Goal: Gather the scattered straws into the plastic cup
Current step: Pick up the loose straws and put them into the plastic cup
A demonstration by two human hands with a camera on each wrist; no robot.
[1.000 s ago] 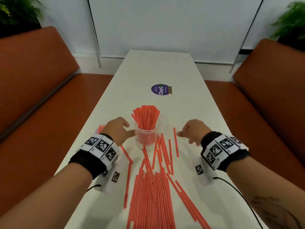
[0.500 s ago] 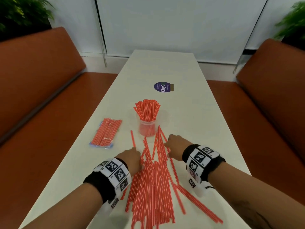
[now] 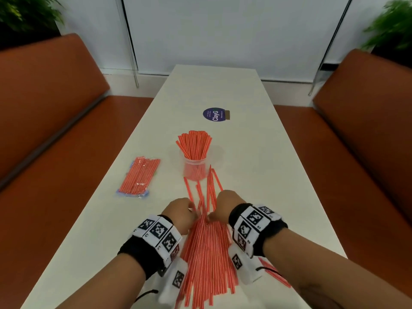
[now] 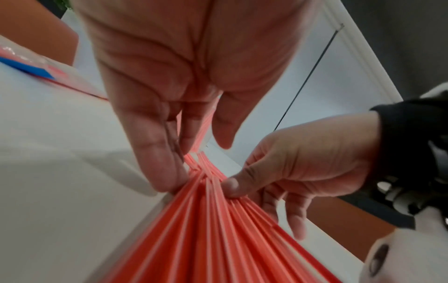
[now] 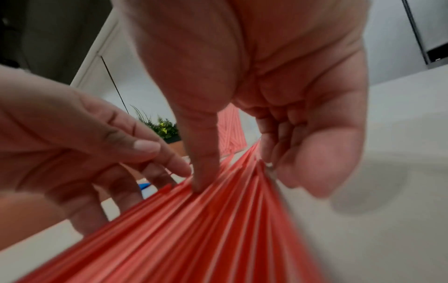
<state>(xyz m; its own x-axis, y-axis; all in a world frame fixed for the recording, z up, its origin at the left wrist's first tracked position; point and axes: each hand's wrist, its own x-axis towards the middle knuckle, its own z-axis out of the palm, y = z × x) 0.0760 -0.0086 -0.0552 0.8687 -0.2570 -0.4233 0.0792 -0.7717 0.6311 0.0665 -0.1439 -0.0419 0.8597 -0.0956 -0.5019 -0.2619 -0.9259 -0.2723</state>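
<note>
- We see both hands set close together on the tabletop [image 3: 256, 134], one on each side of a fan of loose straws [image 3: 207, 248] that narrows between them.
- Our left hand [image 3: 179, 214] has its fingers extended and only slightly bent; in the left wrist view its fingertips [image 4: 167, 178] press against the left edge of the straws where they bunch, and the thumb [image 4: 225, 122] hangs free above them. It grips nothing.
- Our right hand [image 3: 225, 202] meets the bunch from the other side: its thumb [image 5: 201, 168] presses down on top of the straws while its other fingers [image 5: 290, 153] curl loosely at the right edge. We cannot tell whether those fingers go under the straws.
- The two hands are nearly touching, with only the pinched neck of straws between them.
- Beyond the hands a few straw tips poke forward and reach the foot of the plastic cup [image 3: 194, 168], which stands upright just ahead of our fingers, already packed with straws.
- Ahead and to the left of our left hand lies a sealed pack of straws [image 3: 140, 176], well apart from the cup.
- Behind our right wrist a few stray straws [image 3: 275, 273] lie off to the right of the fan.
</note>
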